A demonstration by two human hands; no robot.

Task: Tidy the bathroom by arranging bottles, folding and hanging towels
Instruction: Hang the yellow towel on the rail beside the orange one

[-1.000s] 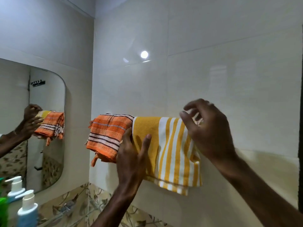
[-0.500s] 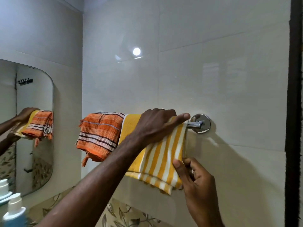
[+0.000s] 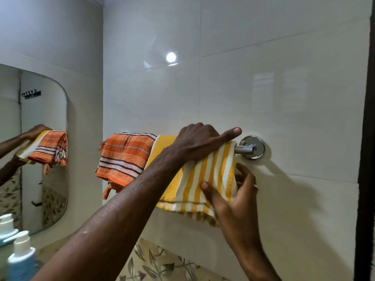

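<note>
A yellow-and-white striped towel (image 3: pixel 211 169) hangs folded over a chrome towel bar (image 3: pixel 246 148) on the white tiled wall. An orange striped towel (image 3: pixel 125 159) hangs beside it on the left. My left hand (image 3: pixel 198 140) lies on top of the yellow towel at the bar, with its fingers curled over the far side and its thumb stretched toward the bar's round mount. My right hand (image 3: pixel 237 201) pinches the yellow towel's right edge, with the thumb on the front and the fingers behind.
A mirror (image 3: pixel 40 159) on the left wall reflects the towels and my arms. Two white-capped pump bottles (image 3: pixel 20 258) stand at the lower left. A dark door frame (image 3: pixel 367 138) runs down the right edge.
My left hand went from the towel's front up onto the bar. My right hand dropped from the bar's right end, then rose to pinch the towel's right edge.
</note>
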